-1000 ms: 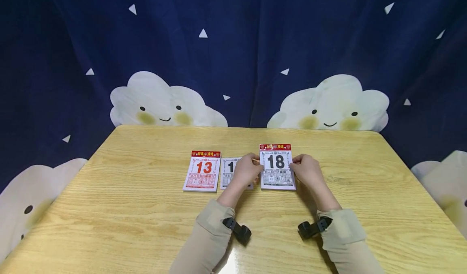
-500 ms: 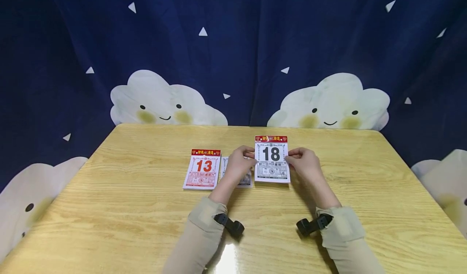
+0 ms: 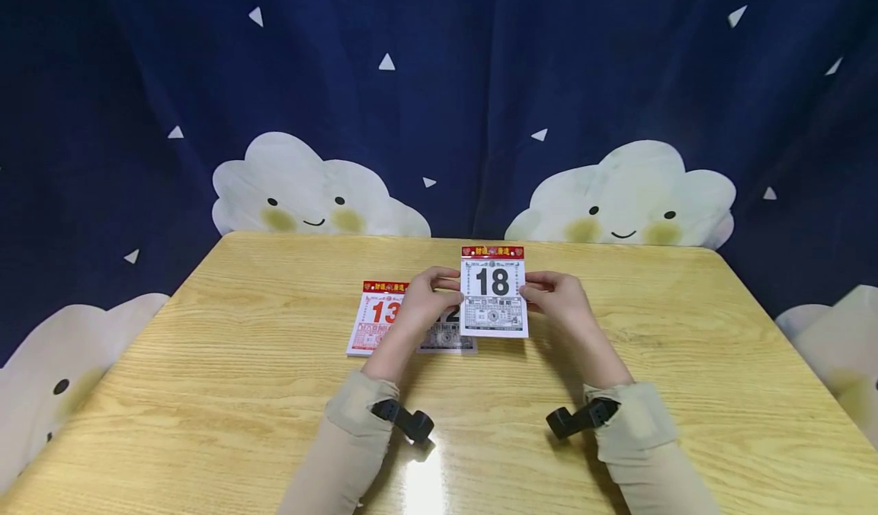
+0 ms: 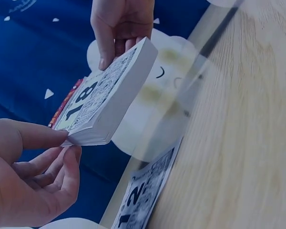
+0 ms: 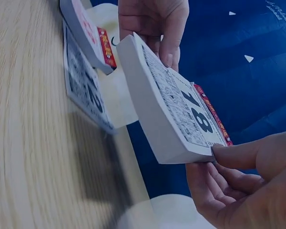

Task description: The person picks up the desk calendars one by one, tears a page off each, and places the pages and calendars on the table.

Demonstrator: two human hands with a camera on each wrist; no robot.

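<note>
Both hands hold up a thick tear-off calendar (image 3: 493, 294) with a red header and a black 18 on its top sheet. My left hand (image 3: 427, 302) pinches its left edge, thumb on the front and fingers behind. On the opposite edge my right hand (image 3: 559, 300) has the same kind of pinch. In the left wrist view the calendar's white page block (image 4: 131, 95) is tilted and raised above the table. Below it lies a thin sheet (image 5: 83, 81) with a black 12, partly hidden by my left hand in the head view.
A second tear-off calendar (image 3: 373, 324), with a red 13 and a red header, lies left of the 12 sheet, partly behind my left wrist. The wooden table (image 3: 652, 324) ends at a dark blue curtain (image 3: 473, 103) with printed clouds and white triangles.
The calendar reading 18 has risen off the table and moved left, carried by both hands. My left arm has swung left, covering part of the 13 calendar.
</note>
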